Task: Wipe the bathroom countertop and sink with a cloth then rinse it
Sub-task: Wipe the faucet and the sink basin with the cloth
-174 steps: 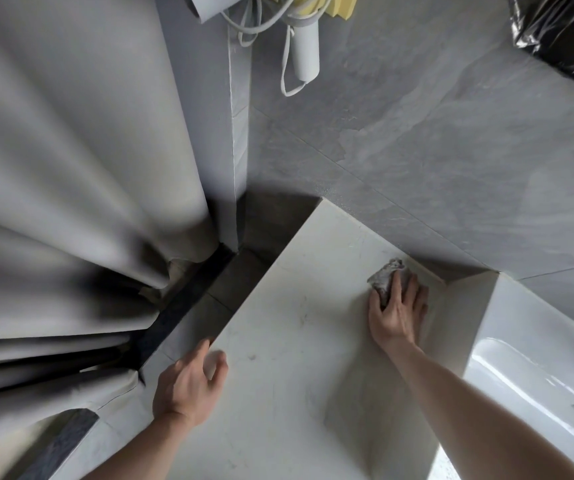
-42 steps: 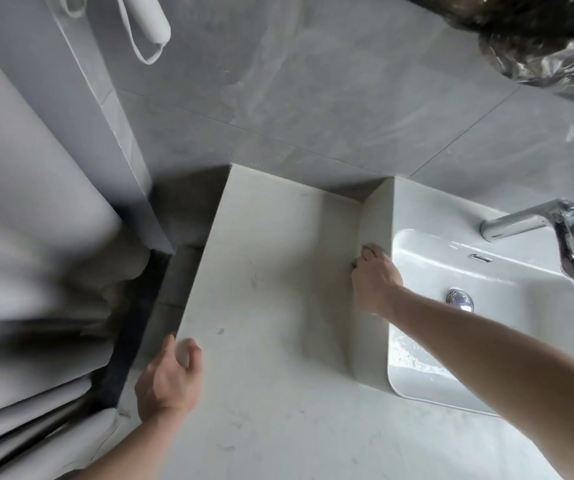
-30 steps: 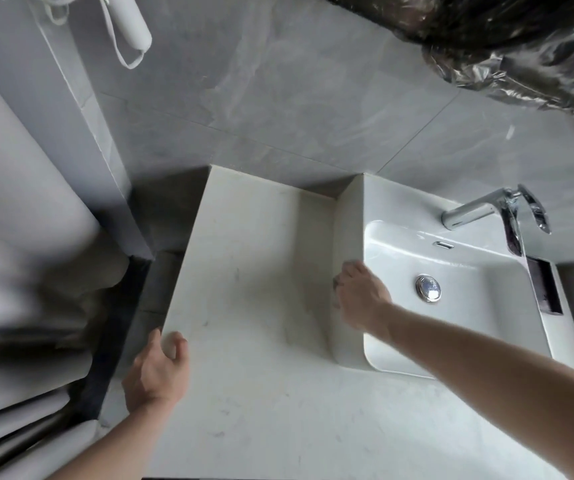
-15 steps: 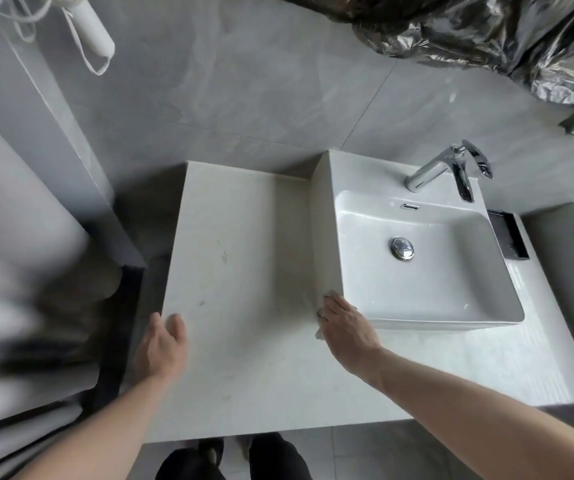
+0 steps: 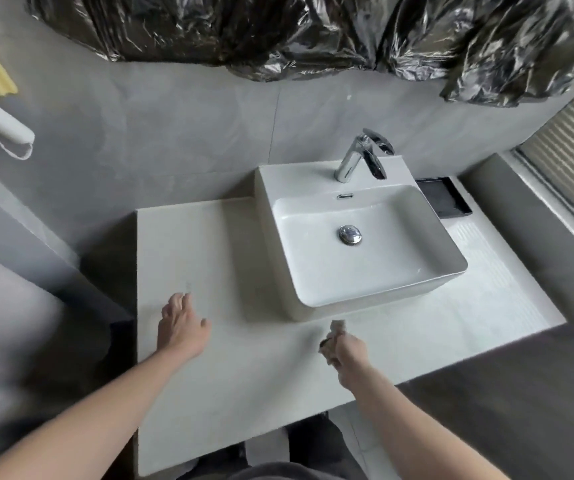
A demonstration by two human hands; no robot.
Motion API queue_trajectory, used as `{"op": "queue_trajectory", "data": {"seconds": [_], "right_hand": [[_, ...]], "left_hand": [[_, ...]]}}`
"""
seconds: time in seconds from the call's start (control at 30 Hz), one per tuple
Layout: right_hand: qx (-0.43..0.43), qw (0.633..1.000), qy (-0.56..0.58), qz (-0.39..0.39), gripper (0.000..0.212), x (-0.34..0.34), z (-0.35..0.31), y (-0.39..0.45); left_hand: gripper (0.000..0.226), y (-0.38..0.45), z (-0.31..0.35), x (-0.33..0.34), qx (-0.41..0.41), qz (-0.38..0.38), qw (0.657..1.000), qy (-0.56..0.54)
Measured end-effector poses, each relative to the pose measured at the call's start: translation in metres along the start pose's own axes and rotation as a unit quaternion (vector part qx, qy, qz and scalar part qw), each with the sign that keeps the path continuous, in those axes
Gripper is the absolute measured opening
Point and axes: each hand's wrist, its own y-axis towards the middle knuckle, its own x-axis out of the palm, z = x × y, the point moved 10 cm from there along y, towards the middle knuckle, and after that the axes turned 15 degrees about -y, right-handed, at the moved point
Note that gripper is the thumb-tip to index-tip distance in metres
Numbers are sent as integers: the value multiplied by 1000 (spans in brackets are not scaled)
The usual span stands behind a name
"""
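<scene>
A pale countertop carries a white rectangular vessel sink with a chrome drain plug and a chrome tap at its back. My right hand is closed around a small bunched grey cloth and presses it on the counter just in front of the sink's front wall. My left hand lies flat on the counter near its left edge, fingers spread, holding nothing.
A black tray sits to the right of the sink. Crumpled black plastic hangs over the grey tiled wall. A white hair dryer hangs at the upper left. A window blind is at the right.
My right hand has slid with the cloth from the sink's front left corner to the right along the counter in front of the sink. My left hand shifted inward. The view pulled back.
</scene>
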Motion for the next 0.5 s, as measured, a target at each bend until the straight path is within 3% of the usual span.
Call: {"op": "queue_trajectory", "data": {"seconds": [0.13,0.23,0.4,0.5], "right_hand": [[28,982,169,-85,32,73,-32,0],[66,962,244,-103,36,82,-51,7],[26,962,259,-81,27,11,-65,29],[19,964,261,-39,32,-65,-62,75]], "left_hand": [[63,16,96,20,48,-56,991,-108],[64,18,142,36,29,-93,981,-170],[71,24,174,72,-22,-133,972,-192],[56,23,192,81,-29,-109,976,-186]]}}
